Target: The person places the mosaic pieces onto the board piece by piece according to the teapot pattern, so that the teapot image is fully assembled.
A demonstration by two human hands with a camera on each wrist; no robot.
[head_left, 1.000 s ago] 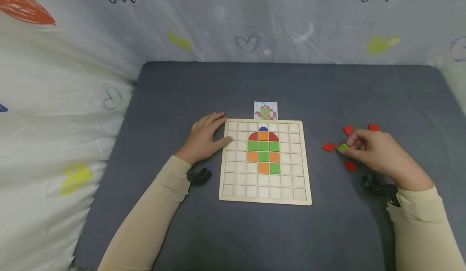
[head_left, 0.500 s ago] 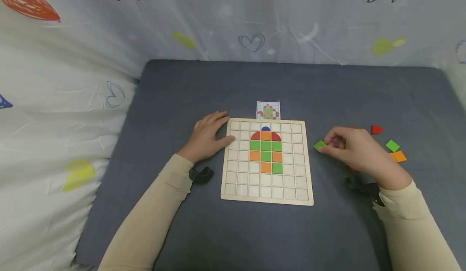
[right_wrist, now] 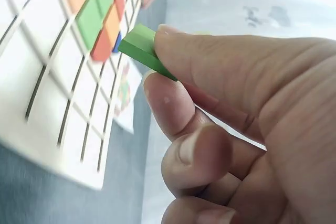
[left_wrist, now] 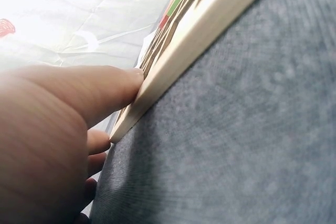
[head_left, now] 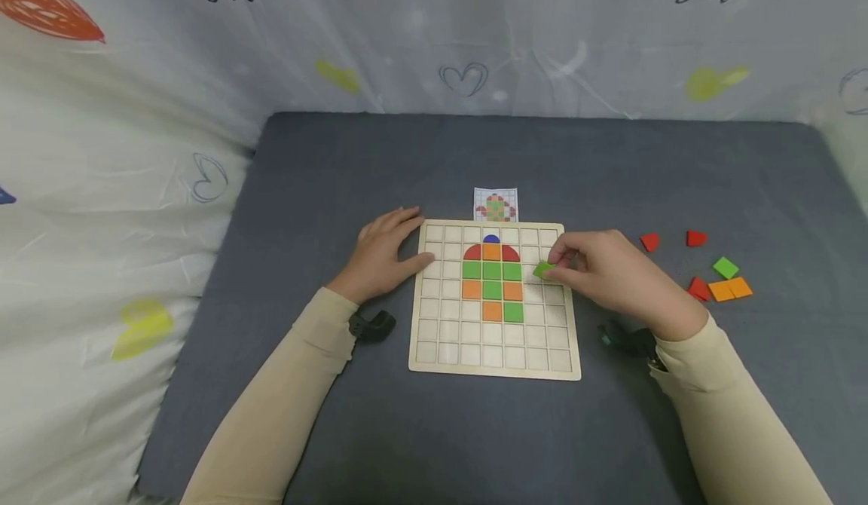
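A wooden grid board point(head_left: 434, 339) lies on the table, its middle cells filled with green, orange and red pieces and a blue one at the top. My left hand point(head_left: 385, 255) rests at the board's left edge; in the left wrist view its thumb point(left_wrist: 113, 90) touches the rim point(left_wrist: 178, 56). Above the board's right columns, my right hand point(head_left: 603, 275) pinches a green square point(head_left: 542, 269). The right wrist view shows that green piece point(right_wrist: 140, 44) between thumb and index finger of the hand point(right_wrist: 226, 103), tilted and clear of the grid.
Behind the board lies a small pattern card point(head_left: 496, 205). To the right are loose pieces: a green square point(head_left: 725, 267), two touching orange squares point(head_left: 730, 289), and red pieces point(head_left: 649, 242), one beside the orange. A printed curtain point(head_left: 407, 38) hangs behind the table point(head_left: 380, 158).
My right hand has moved left from the loose pieces to above the board's right side, carrying the green square. My left hand has stayed at the board's edge.
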